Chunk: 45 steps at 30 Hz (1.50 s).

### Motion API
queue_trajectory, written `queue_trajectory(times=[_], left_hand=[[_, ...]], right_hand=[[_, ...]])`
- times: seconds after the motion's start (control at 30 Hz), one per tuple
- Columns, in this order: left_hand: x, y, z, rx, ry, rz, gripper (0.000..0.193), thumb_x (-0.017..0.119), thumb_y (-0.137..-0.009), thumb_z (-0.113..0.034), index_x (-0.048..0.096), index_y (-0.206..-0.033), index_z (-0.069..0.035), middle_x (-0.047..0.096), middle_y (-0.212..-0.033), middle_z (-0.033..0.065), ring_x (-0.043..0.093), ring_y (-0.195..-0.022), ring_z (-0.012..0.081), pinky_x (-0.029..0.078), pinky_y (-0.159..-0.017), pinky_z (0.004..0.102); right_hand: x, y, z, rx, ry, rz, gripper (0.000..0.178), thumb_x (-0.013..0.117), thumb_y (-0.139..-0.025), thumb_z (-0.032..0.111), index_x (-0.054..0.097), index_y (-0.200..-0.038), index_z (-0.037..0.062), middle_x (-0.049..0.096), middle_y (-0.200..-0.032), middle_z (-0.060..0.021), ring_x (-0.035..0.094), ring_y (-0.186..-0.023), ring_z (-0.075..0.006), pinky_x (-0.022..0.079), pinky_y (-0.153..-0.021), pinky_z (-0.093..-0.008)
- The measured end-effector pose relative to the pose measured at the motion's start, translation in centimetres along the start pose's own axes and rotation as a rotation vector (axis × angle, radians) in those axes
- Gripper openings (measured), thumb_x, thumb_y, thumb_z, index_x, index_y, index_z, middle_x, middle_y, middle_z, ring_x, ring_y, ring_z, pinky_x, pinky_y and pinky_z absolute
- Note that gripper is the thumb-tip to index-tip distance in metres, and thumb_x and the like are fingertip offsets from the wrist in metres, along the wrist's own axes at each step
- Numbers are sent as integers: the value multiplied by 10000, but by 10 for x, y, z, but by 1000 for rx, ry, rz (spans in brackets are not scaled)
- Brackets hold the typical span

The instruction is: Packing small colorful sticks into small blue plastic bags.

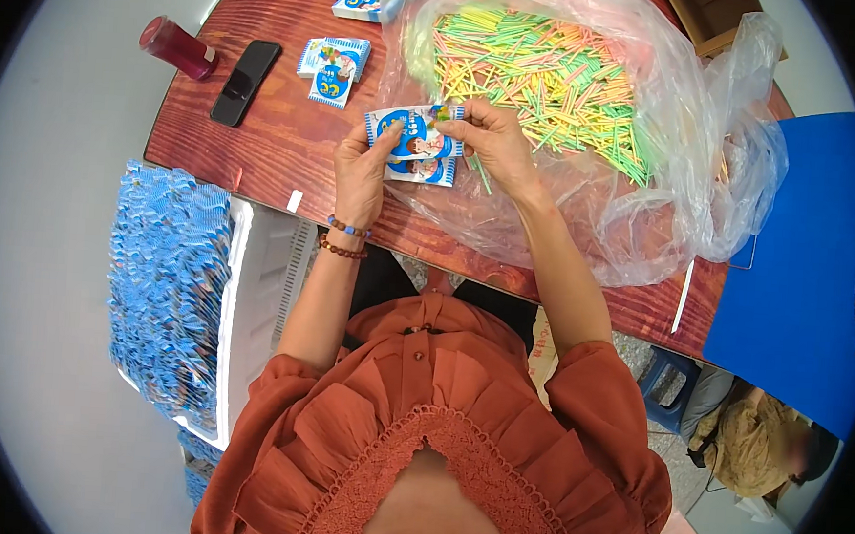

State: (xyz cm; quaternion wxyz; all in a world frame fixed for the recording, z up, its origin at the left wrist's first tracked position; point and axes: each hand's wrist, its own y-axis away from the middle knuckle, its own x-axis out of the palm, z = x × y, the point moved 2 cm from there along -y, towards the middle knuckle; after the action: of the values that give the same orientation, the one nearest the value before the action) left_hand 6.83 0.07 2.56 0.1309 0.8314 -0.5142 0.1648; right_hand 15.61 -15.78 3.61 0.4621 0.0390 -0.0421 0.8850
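Above the near edge of the table, both hands hold a small blue-and-white printed packet (420,147). My left hand (361,177) pinches its left end, thumb on top. At the upper right corner, the thumb and fingers of my right hand (498,146) close on the same packet. Another packet (421,173) of the same kind shows just beneath it; whether it is held or lies on the table, I cannot tell. Right of the hands, a heap of thin pink, yellow and green sticks (546,83) lies on a clear plastic bag (636,226).
More packets (334,67) lie left of the bag, others (357,3) farther back. A black phone (245,83) and a red bottle (178,48) are at the left. Beside the table, a white foam box (250,295) holds many blue packets (167,290). A blue surface (784,279) adjoins the right side.
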Motion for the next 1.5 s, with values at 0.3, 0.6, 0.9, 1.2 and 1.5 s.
queue_trajectory(times=[0.3, 0.6, 0.9, 1.2, 1.5], left_hand=[[1, 12, 12, 10, 104, -69, 150, 616, -931, -128, 677, -945, 9, 683, -873, 39, 617, -750, 62, 501, -646, 208], [1, 14, 14, -88, 266, -70, 251, 561, -971, -217, 661, -922, 8, 682, -886, 85, 634, -739, 127, 521, -623, 265], [20, 19, 14, -79, 224, -7, 314, 527, -989, -243, 655, -914, 34, 680, -890, 92, 638, -764, 130, 530, -636, 281], [7, 17, 18, -96, 244, -33, 298, 531, -988, -256, 662, -929, 5, 682, -923, 65, 635, -813, 110, 520, -683, 265], [-3, 14, 18, -136, 272, -66, 263, 530, -988, -243, 641, -955, -7, 676, -939, 65, 636, -835, 121, 530, -706, 287]], right_hand=[[10, 14, 6, 12, -28, -113, 124, 674, -872, 138, 692, -809, 32, 562, -630, 54, 449, -552, -11, 340, -487, -195], [-5, 22, 27, -151, -132, -171, 91, 672, -839, 83, 676, -908, 23, 638, -957, -35, 595, -904, -121, 474, -777, -247], [-13, 17, 25, -566, 598, 189, 150, 697, -798, 113, 699, -939, 61, 608, -1176, -56, 528, -1144, -206, 400, -964, -336], [-114, -81, 36, -130, 1693, -38, 259, 611, -849, 209, 657, -1080, 100, 609, -1132, -124, 540, -1107, -275, 400, -937, -428], [-113, -100, 22, -134, 1879, 177, 289, 580, -842, 220, 602, -1088, 70, 604, -1050, -123, 540, -1078, -279, 383, -927, -448]])
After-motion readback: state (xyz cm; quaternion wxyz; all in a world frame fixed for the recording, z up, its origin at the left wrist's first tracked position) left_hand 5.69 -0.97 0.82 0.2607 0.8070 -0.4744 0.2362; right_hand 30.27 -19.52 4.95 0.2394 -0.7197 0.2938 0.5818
